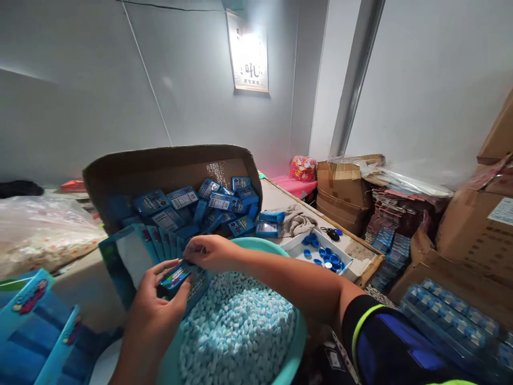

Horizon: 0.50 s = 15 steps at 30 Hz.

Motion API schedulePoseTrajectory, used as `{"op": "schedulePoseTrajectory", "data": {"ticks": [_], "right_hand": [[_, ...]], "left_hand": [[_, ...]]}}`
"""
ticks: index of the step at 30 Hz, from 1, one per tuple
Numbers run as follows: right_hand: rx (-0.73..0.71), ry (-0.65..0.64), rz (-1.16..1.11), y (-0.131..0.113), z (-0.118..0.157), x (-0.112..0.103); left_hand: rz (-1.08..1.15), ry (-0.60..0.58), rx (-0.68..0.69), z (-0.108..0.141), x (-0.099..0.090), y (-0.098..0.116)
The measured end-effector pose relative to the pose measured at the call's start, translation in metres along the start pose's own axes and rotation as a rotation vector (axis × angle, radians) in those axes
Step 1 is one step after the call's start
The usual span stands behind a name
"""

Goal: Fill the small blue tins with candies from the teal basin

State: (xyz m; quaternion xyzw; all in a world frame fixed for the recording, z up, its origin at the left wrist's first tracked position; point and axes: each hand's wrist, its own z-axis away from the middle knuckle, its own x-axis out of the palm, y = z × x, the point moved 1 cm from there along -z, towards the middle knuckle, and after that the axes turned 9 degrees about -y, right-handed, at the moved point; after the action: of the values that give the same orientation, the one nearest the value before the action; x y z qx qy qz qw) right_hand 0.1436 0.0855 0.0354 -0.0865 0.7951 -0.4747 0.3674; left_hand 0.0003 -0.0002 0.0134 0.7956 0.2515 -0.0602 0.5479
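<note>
My left hand (162,299) is wrapped round a small blue box (175,279) with coloured print on its top. At the far end of that box, my right hand (208,252) has thumb and fingers pinched together; what lies between the fingertips is too small to tell. Both hands are over the left rim of a turquoise tub (298,342), which holds a heap of pale blue and white pellets (244,321). Just behind the hands, a blue display carton (124,254) holds a row of blue boxes. A brown carton (160,160) behind it holds many loose blue boxes (224,202).
A white tray (286,246) with blue caps (332,259) stands right of the tub, near a grey cloth (298,220). More blue display cartons (36,331) are at the left. Cardboard boxes (340,192) and plastic-wrapped packs (449,315) are at the right.
</note>
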Motion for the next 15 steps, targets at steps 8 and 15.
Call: {"op": "schedulePoseTrajectory", "data": {"ticks": [8, 15], "right_hand": [[0.020, 0.014, 0.177, -0.007, 0.003, -0.006], [0.000, 0.006, 0.211, -0.007, 0.005, -0.012]], "left_hand": [[0.005, -0.025, -0.084, 0.003, 0.001, 0.009], [-0.008, -0.015, -0.075, 0.005, 0.002, 0.009]]}}
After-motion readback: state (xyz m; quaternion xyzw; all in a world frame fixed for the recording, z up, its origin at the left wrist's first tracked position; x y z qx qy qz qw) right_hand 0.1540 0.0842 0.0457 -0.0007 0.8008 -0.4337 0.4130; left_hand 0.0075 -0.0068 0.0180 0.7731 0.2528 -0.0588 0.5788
